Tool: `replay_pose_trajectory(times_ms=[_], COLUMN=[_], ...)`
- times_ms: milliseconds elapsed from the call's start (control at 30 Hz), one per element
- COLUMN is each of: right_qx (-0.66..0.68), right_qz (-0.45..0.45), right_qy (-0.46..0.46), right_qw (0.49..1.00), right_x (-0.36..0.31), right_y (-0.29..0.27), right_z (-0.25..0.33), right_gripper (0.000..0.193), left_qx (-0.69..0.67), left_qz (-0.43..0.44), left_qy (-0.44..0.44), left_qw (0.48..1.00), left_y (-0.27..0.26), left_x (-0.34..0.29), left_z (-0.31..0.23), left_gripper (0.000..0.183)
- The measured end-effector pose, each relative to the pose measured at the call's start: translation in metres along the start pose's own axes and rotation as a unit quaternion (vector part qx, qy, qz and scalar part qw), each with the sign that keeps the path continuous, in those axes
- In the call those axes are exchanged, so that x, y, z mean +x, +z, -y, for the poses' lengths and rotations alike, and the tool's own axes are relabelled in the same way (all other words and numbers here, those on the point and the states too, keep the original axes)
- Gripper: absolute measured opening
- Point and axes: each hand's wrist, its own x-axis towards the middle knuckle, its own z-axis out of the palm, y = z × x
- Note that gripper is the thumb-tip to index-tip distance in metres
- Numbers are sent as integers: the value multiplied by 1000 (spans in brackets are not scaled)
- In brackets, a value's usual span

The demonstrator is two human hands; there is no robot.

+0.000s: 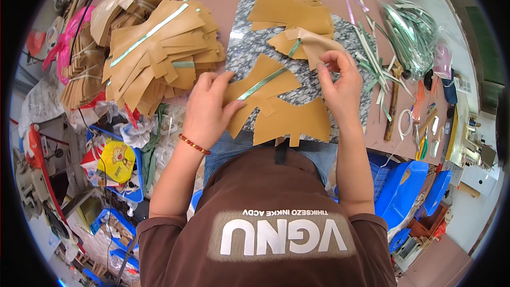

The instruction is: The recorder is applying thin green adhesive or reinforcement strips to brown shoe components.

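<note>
My left hand [208,107] grips the left edge of a tan leather-like cut piece [264,77] between thumb and fingers. A shiny green strip [260,84] runs slantwise across that piece. My right hand [341,82] pinches the edge of another tan piece [313,48], its corner lifted and bent over, with a short green strip near its left end. Under both lies a speckled grey stone slab [244,21]. One plain tan piece [295,119] rests at the slab's near edge. At the far side sits a small stack of plain pieces [289,9].
Left of the slab is a big fanned pile of tan pieces [164,48], several with green strips. Loose green and white strips [372,58] and a plastic bag of strips [411,34] lie right. A wooden-handled hammer [393,101] and pliers [422,146] are near the right edge.
</note>
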Motion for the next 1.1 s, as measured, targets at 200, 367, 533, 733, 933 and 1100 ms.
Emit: replay_pose_trajectory(times_ms=[200,367,533,733,933,1100], right_qx=[-112,-171,-156,-151,-167,60], right_qz=[-38,32,88,50,-25,-46], right_qy=[-83,-109,-155,-152,-146,16], right_qw=[990,979,972,976,975,997], right_x=[24,33,23,4,5,14], right_y=[-4,-21,-32,1,4,-31], right_z=[-18,-30,-33,-30,-30,-13], right_gripper=[31,48,58,51,24,12], left_qx=[-213,-289,278,79,78,29], left_qz=[81,-141,-221,-46,-91,-172], left_qy=[-50,-97,67,259,303,377], left_qw=[972,942,933,961,945,910], left_y=[-26,-120,-144,16,85,53], left_x=[2,19,58,72,105,95], left_z=[-5,13,44,-38,-39,-51], left_gripper=[14,28,42,42,19,19])
